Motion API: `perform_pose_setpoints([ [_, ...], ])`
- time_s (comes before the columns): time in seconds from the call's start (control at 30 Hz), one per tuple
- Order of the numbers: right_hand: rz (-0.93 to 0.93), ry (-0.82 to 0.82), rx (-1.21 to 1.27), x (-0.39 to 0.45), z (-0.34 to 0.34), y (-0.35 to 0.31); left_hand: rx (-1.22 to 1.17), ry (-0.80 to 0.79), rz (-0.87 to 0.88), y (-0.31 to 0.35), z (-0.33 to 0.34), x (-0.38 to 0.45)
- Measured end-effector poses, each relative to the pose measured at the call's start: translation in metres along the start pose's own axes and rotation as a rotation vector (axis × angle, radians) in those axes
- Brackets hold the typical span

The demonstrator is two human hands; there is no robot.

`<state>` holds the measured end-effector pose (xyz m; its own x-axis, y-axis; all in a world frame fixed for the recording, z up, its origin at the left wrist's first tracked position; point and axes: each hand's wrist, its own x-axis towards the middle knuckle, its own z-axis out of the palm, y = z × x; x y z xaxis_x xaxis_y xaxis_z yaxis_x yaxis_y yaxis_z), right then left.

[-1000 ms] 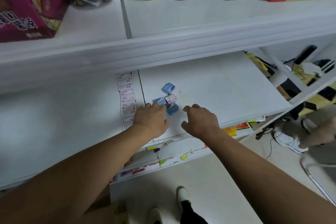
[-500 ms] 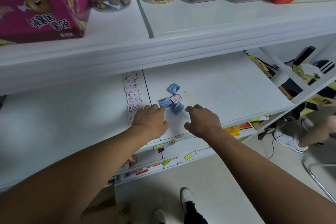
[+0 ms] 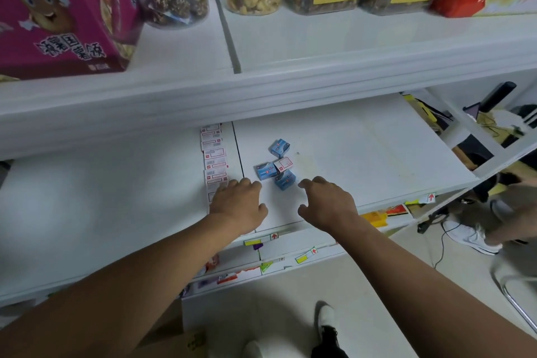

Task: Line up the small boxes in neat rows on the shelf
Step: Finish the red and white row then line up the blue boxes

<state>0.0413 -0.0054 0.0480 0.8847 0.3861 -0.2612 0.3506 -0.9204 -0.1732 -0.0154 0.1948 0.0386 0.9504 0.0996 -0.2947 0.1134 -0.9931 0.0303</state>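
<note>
Boxes: four boxes (image 3: 276, 164) jumbled near the shelf (image 3: 363, 154) front edge, unmoved over the last second.
Left hand (image 3: 236, 203): empty, fingers relaxed, now clear of the cluster.
Right hand (image 3: 327, 202): empty, loosely curled, beside nearest box.
Meaning: rows unstarted.

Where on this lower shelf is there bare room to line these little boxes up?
Bare shelf lies right of the small boxes, out to the shelf's right edge. Crowded: the label strip by the left hand, and between both hands, right hand.
</note>
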Motion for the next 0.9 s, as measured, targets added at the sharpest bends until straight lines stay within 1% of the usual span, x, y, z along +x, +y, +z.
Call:
perform_pose_setpoints([
  [0.3,-0.124,-0.079,-0.005,0.037,0.003,0.049,-0.019,-0.006,-0.131,0.038,0.008,0.021],
  [0.4,-0.189,-0.103,-0.016,0.049,0.007,0.066,0.004,-0.004,-0.183,0.055,0.008,0.030],
  [0.53,-0.287,-0.114,-0.054,0.066,0.010,0.080,-0.025,0.019,-0.269,0.074,0.012,0.037],
  [0.73,-0.427,-0.117,-0.083,0.086,0.017,0.076,-0.062,0.038,-0.377,0.091,0.021,0.026],
  [0.9,-0.539,-0.070,-0.047,0.102,0.026,0.064,-0.082,0.038,-0.415,0.091,0.025,0.020],
])
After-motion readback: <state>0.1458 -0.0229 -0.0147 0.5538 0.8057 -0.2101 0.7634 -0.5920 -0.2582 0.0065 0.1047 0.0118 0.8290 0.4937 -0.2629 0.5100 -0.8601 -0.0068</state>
